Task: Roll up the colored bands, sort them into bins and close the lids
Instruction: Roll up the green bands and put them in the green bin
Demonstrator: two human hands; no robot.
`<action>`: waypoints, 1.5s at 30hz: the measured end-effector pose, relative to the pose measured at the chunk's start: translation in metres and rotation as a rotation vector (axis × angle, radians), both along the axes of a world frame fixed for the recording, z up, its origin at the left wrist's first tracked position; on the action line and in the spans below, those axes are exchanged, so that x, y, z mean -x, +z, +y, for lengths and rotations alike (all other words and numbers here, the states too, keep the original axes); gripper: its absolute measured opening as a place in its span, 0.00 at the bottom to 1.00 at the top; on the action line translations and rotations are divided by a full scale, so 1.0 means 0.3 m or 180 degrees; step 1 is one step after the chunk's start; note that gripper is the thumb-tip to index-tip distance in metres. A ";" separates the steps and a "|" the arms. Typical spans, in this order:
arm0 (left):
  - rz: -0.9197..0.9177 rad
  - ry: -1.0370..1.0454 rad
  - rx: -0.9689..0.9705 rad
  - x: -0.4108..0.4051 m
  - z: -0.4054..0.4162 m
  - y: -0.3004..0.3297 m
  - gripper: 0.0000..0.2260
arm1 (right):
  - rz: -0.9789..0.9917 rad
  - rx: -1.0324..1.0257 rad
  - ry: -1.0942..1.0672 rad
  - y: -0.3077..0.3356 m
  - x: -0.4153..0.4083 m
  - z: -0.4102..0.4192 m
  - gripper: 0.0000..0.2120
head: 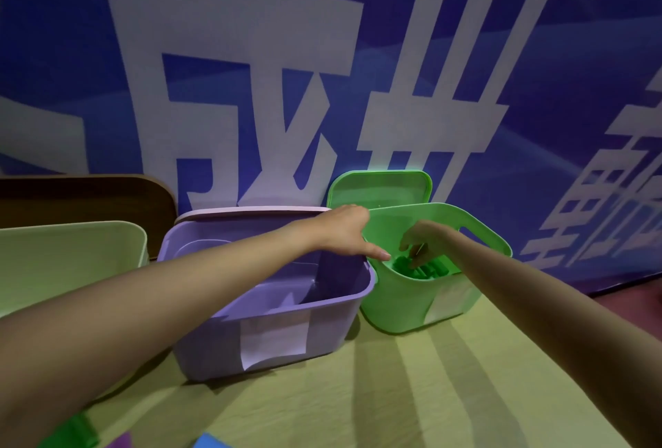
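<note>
Both hands reach forward from the bottom of the view toward a green bin (422, 290) that stands on a yellow-green tabletop (358, 404). On the left, the left hand (344, 232) rests on the bin's near-left rim, thumb pointing along the edge and into the opening, while its fingers are hidden behind the hand, so how they lie cannot be told. Opposite it, the right hand (421, 241) dips into the bin from above with its fingers curled downward; they touch green rolled bands (426, 268) lying at the bottom, though whether they actually pinch one cannot be told. A green lid (379, 187) stands upright behind this bin, leaning on a blue wall banner (358, 71) printed with large white characters. Just left of the green bin, touching it, sits an open purple bin (272, 322) with a white paper label on its front (its pale purple lid (250, 211) lies behind, along the back rim). Further left is a pale green bin (71, 261), partly cut off, with a dark brown board (89, 196) behind it. Along the bottom edge, scraps of green, purple and blue (211, 442) show, too cropped to identify.
</note>
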State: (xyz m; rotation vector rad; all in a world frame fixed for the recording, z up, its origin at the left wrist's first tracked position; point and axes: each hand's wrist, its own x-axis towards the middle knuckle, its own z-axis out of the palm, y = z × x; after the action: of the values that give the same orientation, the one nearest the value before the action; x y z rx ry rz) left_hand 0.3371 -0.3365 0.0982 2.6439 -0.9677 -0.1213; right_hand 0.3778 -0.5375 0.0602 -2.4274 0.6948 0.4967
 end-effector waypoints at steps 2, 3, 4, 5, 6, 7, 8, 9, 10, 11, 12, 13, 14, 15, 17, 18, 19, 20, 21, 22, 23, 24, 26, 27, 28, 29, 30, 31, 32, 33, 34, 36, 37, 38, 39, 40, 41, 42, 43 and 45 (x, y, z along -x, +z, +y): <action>-0.0019 0.0031 -0.0043 0.008 -0.002 0.008 0.26 | -0.0143 -0.0212 -0.0060 0.028 0.027 0.005 0.23; -0.0050 0.0040 -0.0060 0.015 0.000 0.010 0.27 | -0.0209 -0.0222 -0.0075 0.042 0.040 0.004 0.22; -0.0074 0.0057 -0.0057 0.024 0.004 0.014 0.28 | -0.0276 -0.0219 -0.0095 0.065 0.058 0.010 0.20; -0.0092 0.0087 -0.0014 0.036 0.012 0.018 0.29 | -0.0392 -0.0199 -0.0086 0.089 0.079 0.019 0.17; -0.0118 0.0130 0.0079 0.051 0.024 0.026 0.30 | -0.0598 -0.0134 -0.0052 0.114 0.096 0.030 0.11; -0.0154 0.0184 0.0205 0.069 0.040 0.037 0.31 | -0.0830 -0.0016 0.0016 0.145 0.121 0.049 0.07; -0.0196 0.0240 0.0350 0.089 0.060 0.051 0.31 | -0.1069 0.0167 0.0112 0.178 0.147 0.074 0.10; -0.0238 0.0299 0.0486 0.109 0.084 0.065 0.30 | -0.1269 0.0422 0.0256 0.209 0.177 0.103 0.14; -0.0282 0.0358 0.0608 0.130 0.111 0.079 0.30 | -0.1437 0.0676 0.0439 0.235 0.213 0.137 0.17; -0.0322 0.0423 0.0713 0.153 0.141 0.089 0.29 | -0.1557 0.0918 0.0633 0.255 0.249 0.170 0.19; -0.0362 0.0483 0.0795 0.179 0.174 0.098 0.27 | -0.1658 0.1124 0.0845 0.267 0.283 0.201 0.20; -0.0406 0.0540 0.0857 0.208 0.209 0.105 0.26 | -0.1777 0.1283 0.1032 0.273 0.315 0.228 0.20; -0.0447 0.0601 0.0911 0.239 0.245 0.109 0.26 | -0.1908 0.1399 0.1157 0.275 0.345 0.253 0.19; -0.0489 0.0671 0.0961 0.272 0.283 0.110 0.26 | -0.2022 0.1448 0.1231 0.276 0.377 0.276 0.19; -0.0547 0.0807 0.1062 0.344 0.363 0.104 0.26 | -0.2183 0.1435 0.1345 0.277 0.446 0.323 0.20; -0.0557 0.0867 0.1106 0.384 0.405 0.097 0.26 | -0.2249 0.1383 0.1408 0.276 0.480 0.346 0.21; -0.0564 0.0924 0.1126 0.425 0.448 0.087 0.26 | -0.2335 0.1321 0.1459 0.273 0.516 0.368 0.22; -0.0616 0.0970 0.1130 0.468 0.491 0.079 0.27 | -0.2438 0.1282 0.1501 0.268 0.550 0.389 0.23; -0.0706 0.1002 0.1123 0.514 0.535 0.072 0.27 | -0.2536 0.1283 0.1553 0.261 0.587 0.410 0.25; -0.0812 0.1010 0.1120 0.558 0.578 0.066 0.27 | -0.2613 0.1311 0.1617 0.255 0.627 0.430 0.27; -0.0913 0.1012 0.1108 0.604 0.620 0.061 0.27 | -0.2650 0.1337 0.1670 0.248 0.668 0.451 0.29; -0.1019 0.1006 0.1083 0.645 0.662 0.055 0.27 | -0.2670 0.1342 0.1716 0.242 0.709 0.471 0.30; -0.1234 0.0998 0.1031 0.719 0.741 0.044 0.27 | -0.2717 0.1312 0.1838 0.226 0.783 0.512 0.32; -0.1291 0.1022 0.1008 0.751 0.777 0.035 0.27 | -0.2739 0.1279 0.1903 0.215 0.817 0.532 0.32; -0.1300 0.1063 0.0983 0.778 0.814 0.023 0.27 | -0.2750 0.1235 0.1957 0.203 0.845 0.553 0.33; -0.1262 0.1123 0.0944 0.805 0.849 0.010 0.28 | -0.2751 0.1178 0.1992 0.190 0.871 0.575 0.33; -0.1217 0.1185 0.0908 0.829 0.884 -0.005 0.30 | -0.2752 0.1103 0.2009 0.176 0.895 0.599 0.33; -0.1170 0.1230 0.0861 0.851 0.920 -0.023 0.31 | -0.2759 0.1007 0.2014 0.160 0.919 0.625 0.33; -0.1125 0.1262 0.0826 0.874 0.955 -0.040 0.31 | -0.2781 0.0883 0.2013 0.141 0.940 0.651 0.33; -0.1069 0.1299 0.0810 0.900 0.991 -0.056 0.31 | -0.2819 0.0735 0.2015 0.120 0.961 0.679 0.33; -0.1003 0.1328 0.0825 0.923 1.030 -0.078 0.29 | -0.2858 0.0583 0.2032 0.095 0.981 0.711 0.33; -0.0781 0.1488 0.0871 0.978 1.105 -0.135 0.24 | -0.2889 0.0341 0.2145 0.036 1.015 0.776 0.32; -0.0684 0.1643 0.0851 1.006 1.142 -0.169 0.23 | -0.2870 0.0232 0.2225 0.004 1.028 0.810 0.32; -0.0616 0.1816 0.0835 1.032 1.183 -0.207 0.24 | -0.2821 0.0121 0.2304 -0.029 1.038 0.846 0.32; -0.0554 0.2011 0.0846 1.059 1.220 -0.241 0.24 | -0.2740 0.0023 0.2379 -0.059 1.045 0.881 0.31; -0.0507 0.2199 0.0913 1.081 1.259 -0.277 0.23 | -0.2633 -0.0056 0.2451 -0.091 1.047 0.916 0.31; -0.0455 0.2405 0.0989 1.104 1.296 -0.305 0.22 | -0.2528 -0.0104 0.2523 -0.118 1.046 0.950 0.31; -0.0420 0.2621 0.1107 1.124 1.331 -0.329 0.22 | -0.2432 -0.0134 0.2586 -0.143 1.042 0.984 0.31; -0.0406 0.2859 0.1270 1.140 1.362 -0.346 0.21 | -0.2335 -0.0162 0.2636 -0.165 1.033 1.015 0.31; -0.0395 0.3294 0.1701 1.166 1.412 -0.372 0.17 | -0.2091 -0.0204 0.2680 -0.199 1.008 1.073 0.28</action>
State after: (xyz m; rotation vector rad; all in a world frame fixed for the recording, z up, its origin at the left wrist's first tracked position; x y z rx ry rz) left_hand -0.0128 0.0872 -0.0133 2.3080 0.3841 0.4698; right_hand 0.0753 -0.2158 0.0004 -2.5054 -0.6281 -0.0098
